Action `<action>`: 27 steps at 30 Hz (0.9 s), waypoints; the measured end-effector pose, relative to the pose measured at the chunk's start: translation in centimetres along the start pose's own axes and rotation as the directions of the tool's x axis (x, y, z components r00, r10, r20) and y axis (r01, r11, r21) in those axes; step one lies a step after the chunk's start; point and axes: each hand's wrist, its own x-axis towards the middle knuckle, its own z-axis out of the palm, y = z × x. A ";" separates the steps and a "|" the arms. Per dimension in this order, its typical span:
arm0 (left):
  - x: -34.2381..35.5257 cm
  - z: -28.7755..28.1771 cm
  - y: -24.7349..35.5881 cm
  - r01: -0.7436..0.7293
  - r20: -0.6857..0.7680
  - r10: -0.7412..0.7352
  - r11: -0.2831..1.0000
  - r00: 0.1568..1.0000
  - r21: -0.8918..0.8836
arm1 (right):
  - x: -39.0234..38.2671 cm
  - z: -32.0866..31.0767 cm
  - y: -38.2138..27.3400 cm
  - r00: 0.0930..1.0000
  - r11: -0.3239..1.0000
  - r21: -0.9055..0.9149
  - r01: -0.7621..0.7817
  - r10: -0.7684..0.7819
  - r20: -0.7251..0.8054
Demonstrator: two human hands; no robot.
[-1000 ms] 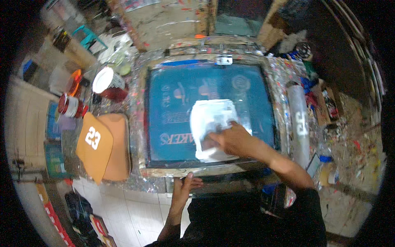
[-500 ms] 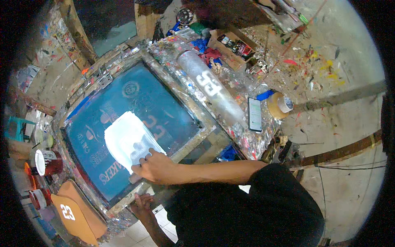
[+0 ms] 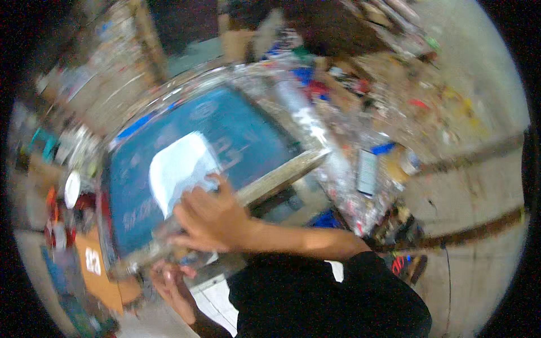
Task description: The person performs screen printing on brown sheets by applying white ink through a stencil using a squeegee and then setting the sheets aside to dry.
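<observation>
A blue printing screen (image 3: pixel 248 132) in a wooden frame (image 3: pixel 282 176) lies tilted on a paint-spattered table. On the mesh rests a white sheet (image 3: pixel 177 169). My right hand (image 3: pixel 211 217) sits at the frame's near edge, fingers spread, its fingertips touching the sheet's lower right corner. My left hand (image 3: pixel 172 284) is lower, under the frame's front edge near the table rim, fingers loosely curled; I cannot see anything in it. The picture is blurred by motion.
An orange cloth piece with a white number (image 3: pixel 93 265) lies at the lower left. A white-lidded pot (image 3: pixel 72 188) and red tins stand left of the screen. A phone (image 3: pixel 367 172) and cluttered paint things lie to the right. Beyond is a stained floor (image 3: pixel 468 112).
The view has swung and tilted, so the screen now sits further left and slanted. My right hand has slid from the sheet toward the frame's near edge. The left hand stays below the frame.
</observation>
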 end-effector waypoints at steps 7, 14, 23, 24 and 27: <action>16.1 1.4 -2.3 -0.337 0.272 0.201 0.491 0.941 0.803 | 17.6 -7.4 2.3 0.921 0.991 -0.123 -0.048 0.092 0.380; 17.9 -0.3 -10.6 -0.442 0.420 0.194 0.089 0.887 0.893 | 26.0 -8.5 5.2 0.854 0.990 -0.101 -0.094 0.132 0.504; 15.1 4.8 -4.9 -0.389 0.376 0.506 -0.086 0.776 0.917 | 34.4 -2.5 17.6 0.900 0.962 0.176 -0.207 0.117 0.419; 14.6 3.8 -4.5 -0.353 0.374 0.559 -0.150 0.740 0.923 | 35.1 -1.1 16.5 0.873 0.931 0.264 -0.253 0.102 0.477; 15.3 3.2 -0.2 -0.125 0.208 -0.118 0.494 0.971 0.861 | 35.2 -3.3 16.0 0.880 0.943 0.137 -0.303 0.221 0.421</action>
